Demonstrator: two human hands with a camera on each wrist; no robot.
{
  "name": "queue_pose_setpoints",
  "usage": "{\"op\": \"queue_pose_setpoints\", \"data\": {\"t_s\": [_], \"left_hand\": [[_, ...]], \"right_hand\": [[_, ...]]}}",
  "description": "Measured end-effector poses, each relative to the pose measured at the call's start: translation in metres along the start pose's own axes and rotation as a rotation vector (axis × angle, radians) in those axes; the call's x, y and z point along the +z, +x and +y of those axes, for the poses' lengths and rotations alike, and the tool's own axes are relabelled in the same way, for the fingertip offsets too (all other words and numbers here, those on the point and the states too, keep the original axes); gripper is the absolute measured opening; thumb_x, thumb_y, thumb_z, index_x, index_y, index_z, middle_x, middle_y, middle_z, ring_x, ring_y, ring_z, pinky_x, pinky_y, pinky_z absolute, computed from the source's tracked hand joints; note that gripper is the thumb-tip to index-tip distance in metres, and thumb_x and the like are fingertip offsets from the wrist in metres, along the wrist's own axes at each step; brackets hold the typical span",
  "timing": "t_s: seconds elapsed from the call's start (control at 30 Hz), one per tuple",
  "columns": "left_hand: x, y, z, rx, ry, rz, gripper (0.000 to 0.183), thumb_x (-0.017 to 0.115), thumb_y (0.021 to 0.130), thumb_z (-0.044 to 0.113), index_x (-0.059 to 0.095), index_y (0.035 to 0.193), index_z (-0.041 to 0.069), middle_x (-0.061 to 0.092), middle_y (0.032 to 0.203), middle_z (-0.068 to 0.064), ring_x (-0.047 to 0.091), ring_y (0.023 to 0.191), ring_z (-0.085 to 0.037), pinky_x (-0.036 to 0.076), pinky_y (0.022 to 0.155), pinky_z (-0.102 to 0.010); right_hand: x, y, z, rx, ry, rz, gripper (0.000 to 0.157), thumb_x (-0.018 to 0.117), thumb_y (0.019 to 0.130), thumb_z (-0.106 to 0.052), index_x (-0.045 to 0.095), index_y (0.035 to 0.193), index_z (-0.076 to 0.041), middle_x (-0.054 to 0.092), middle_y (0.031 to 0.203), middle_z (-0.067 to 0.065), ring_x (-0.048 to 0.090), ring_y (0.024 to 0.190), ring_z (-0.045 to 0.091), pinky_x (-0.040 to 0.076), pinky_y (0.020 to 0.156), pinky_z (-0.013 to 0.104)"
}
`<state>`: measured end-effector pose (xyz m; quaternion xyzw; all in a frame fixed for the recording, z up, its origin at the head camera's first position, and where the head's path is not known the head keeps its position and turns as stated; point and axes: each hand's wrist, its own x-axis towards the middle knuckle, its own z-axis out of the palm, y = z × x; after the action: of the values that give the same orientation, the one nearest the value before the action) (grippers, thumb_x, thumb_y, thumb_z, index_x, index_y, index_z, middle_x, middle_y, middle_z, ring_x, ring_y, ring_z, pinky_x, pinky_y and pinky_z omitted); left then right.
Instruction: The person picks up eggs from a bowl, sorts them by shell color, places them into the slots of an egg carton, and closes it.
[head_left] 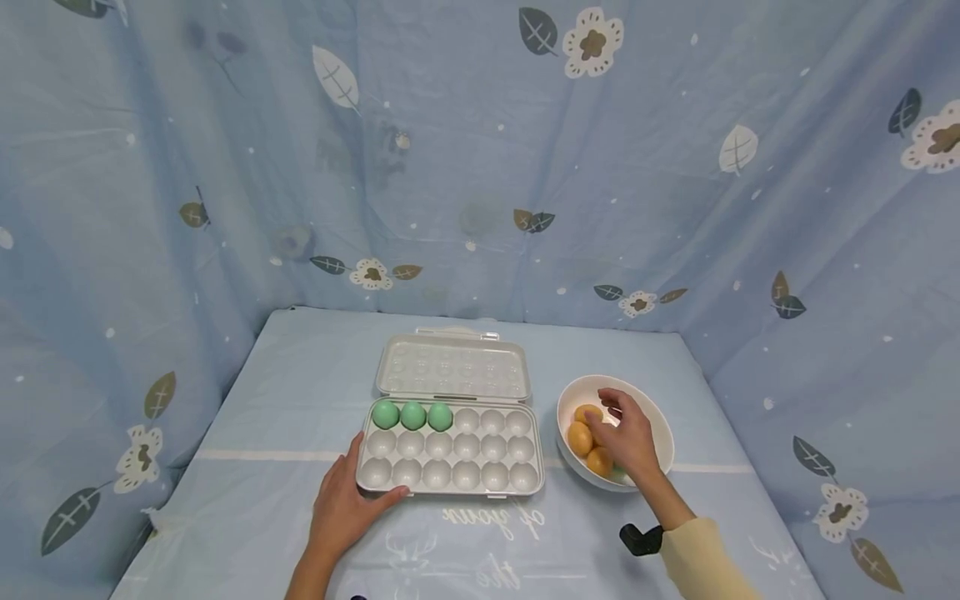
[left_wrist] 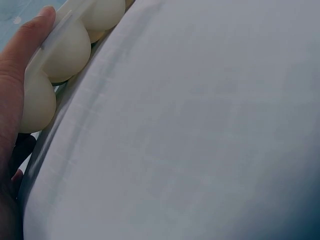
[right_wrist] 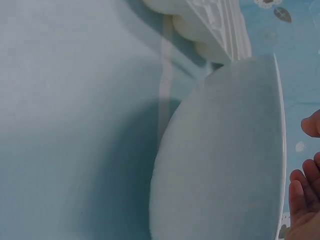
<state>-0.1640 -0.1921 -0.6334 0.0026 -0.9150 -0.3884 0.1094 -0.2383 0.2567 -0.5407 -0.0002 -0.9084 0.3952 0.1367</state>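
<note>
A white egg tray [head_left: 465, 492] with its clear lid [head_left: 453, 367] folded back lies in front of me. Three green balls [head_left: 413, 416] fill the left cups of its back row. My left hand [head_left: 341, 500] holds the tray's front left corner, thumb along the front edge and fingers at the left side; the left wrist view shows the thumb on the rim. To the right stands a white bowl [head_left: 652, 408] with several orange balls [head_left: 580, 439] and a bit of green low inside. Over it hovers my right hand [head_left: 626, 437], thumb and fingers apart, with nothing visible between them.
A pale blue cloth covers the table [head_left: 300, 367], and a patterned blue curtain [head_left: 465, 167] hangs behind and on both sides. Near my right wrist a black strap-like piece [head_left: 641, 540] shows beside the cream sleeve [head_left: 705, 558].
</note>
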Motion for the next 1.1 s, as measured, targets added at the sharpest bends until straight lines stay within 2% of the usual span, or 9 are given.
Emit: {"op": "queue_pose_setpoints", "data": {"t_s": [0.23,0.4,0.53,0.77,0.9,1.1], "left_hand": [[0.000,0.000,0.001,-0.035,0.013,-0.031,0.126,0.086,0.069,0.069,0.023,0.164,0.015,0.051,0.151,-0.025,0.038,0.145,-0.047,0.028,0.120,-0.062],[-0.001,0.000,0.002,-0.045,0.011,-0.038,0.126,0.085,0.069,0.069,0.022,0.164,0.016,0.052,0.151,-0.024,0.038,0.146,-0.047,0.028,0.120,-0.063],[-0.002,0.001,0.002,-0.041,0.006,-0.040,0.126,0.086,0.069,0.069,0.022,0.164,0.016,0.050,0.153,-0.024,0.039,0.146,-0.045,0.025,0.121,-0.061],[-0.001,0.001,0.001,-0.028,0.009,-0.033,0.126,0.086,0.069,0.068,0.023,0.164,0.015,0.051,0.152,-0.024,0.041,0.144,-0.044,0.026,0.121,-0.060],[0.000,0.000,0.000,-0.025,0.004,-0.030,0.126,0.087,0.069,0.068,0.023,0.164,0.015,0.051,0.152,-0.023,0.043,0.144,-0.043,0.025,0.122,-0.059],[0.001,0.001,-0.001,-0.011,0.005,-0.023,0.125,0.087,0.069,0.067,0.023,0.163,0.015,0.052,0.151,-0.023,0.045,0.142,-0.042,0.026,0.122,-0.058]], "right_hand": [[-0.017,-0.010,0.015,-0.006,-0.097,0.011,0.049,0.079,0.091,-0.013,0.058,0.132,0.003,0.063,0.128,0.023,0.062,0.119,0.041,0.053,0.105,0.054],[-0.028,-0.016,0.023,-0.012,-0.160,-0.021,0.050,0.079,0.091,-0.014,0.058,0.132,0.004,0.063,0.129,0.024,0.062,0.118,0.041,0.054,0.104,0.055],[-0.036,-0.020,0.026,0.003,-0.210,-0.072,0.049,0.079,0.090,-0.012,0.058,0.131,0.006,0.062,0.129,0.025,0.062,0.116,0.041,0.054,0.103,0.056],[-0.044,-0.021,0.028,0.085,-0.302,-0.203,0.055,0.082,0.087,-0.013,0.057,0.133,0.007,0.062,0.129,0.026,0.061,0.117,0.042,0.054,0.100,0.057],[-0.046,-0.020,0.030,0.086,-0.339,-0.268,0.058,0.084,0.085,-0.013,0.057,0.132,0.007,0.062,0.129,0.026,0.061,0.116,0.043,0.056,0.097,0.057],[-0.046,-0.018,0.033,0.092,-0.387,-0.319,0.059,0.086,0.084,-0.014,0.058,0.131,0.006,0.063,0.128,0.024,0.062,0.114,0.041,0.057,0.096,0.056]]}}
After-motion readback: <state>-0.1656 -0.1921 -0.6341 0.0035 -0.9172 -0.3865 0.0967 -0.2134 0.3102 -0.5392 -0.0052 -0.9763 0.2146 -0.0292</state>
